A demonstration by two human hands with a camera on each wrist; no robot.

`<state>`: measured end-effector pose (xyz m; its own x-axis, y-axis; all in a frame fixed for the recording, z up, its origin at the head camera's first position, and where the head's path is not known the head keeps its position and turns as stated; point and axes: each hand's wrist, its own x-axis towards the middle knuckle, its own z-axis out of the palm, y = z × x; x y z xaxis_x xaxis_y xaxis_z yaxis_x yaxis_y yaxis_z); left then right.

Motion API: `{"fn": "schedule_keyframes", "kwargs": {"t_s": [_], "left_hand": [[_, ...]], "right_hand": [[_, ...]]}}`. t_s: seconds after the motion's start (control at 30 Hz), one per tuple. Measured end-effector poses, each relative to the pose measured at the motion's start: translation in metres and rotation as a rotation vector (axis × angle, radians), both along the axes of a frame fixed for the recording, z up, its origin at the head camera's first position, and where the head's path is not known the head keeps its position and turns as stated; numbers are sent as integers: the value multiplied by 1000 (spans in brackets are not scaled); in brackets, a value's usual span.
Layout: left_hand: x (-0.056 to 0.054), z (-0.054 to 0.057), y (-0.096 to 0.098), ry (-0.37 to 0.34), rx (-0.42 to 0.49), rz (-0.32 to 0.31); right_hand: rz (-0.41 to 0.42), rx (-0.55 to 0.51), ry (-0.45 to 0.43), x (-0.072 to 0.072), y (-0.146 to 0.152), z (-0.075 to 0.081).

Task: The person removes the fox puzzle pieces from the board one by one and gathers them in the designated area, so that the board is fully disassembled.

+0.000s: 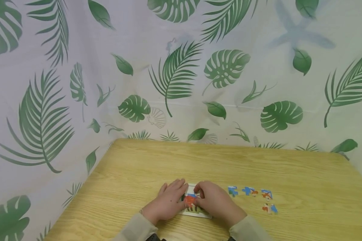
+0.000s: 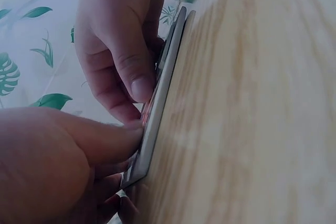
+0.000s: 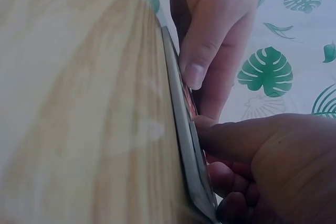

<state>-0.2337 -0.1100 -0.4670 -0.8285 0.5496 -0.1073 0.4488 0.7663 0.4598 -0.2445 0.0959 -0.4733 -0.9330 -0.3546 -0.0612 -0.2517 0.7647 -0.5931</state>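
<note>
Backdrop: leaf-print sheet (image 1: pixel 175 83), behind the puzzle tray at the table's far side. Wood-grain table (image 1: pixel 181 160) is under the tray.

Left hand (image 1: pixel 169 201): at the tray's left side, fingers extended and slightly apart, thumb reaching in over the tray. Not gripping a piece that I can see. Right hand (image 1: pixel 215 202): over the tray's right side, index and thumb curled, tips a little apart on the tray. Can't tell whether a piece is pinched between them.

Puzzle tray (image 1: pixel 190 189): flat on the table, between the hands. Contents: red picture area (image 1: pixel 189 200) in the middle, blue strip above it, bare pale surface at the far end; the rest is hidden by fingers.

Loose pieces, all right of the tray: near piece (image 1: pixel 232 191), middle piece (image 1: pixel 249 191), far-right piece (image 1: pixel 266 194) in a row, then a lower piece (image 1: pixel 269 209) just on the person's side of the far-right one.

Only the head view gets the loose pieces; the wrist views add the tray's thin edge and both thumbs at its face.
</note>
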Motion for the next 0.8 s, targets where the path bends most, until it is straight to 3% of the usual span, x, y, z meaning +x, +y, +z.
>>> {"fn": "schedule_keyframes", "kwargs": {"t_s": [0.2,0.47,0.8], "left_hand": [[2,2,1,25,-20,1],[-5,-3,-1,-20,132,71],[-5,1,-2,-29,140,60]], "right_hand": [[-1,-21,-30,-1,1,-1],[-8,-61,-82,-1,1,-1],[-43,-106,-110,-2,2,0]]}}
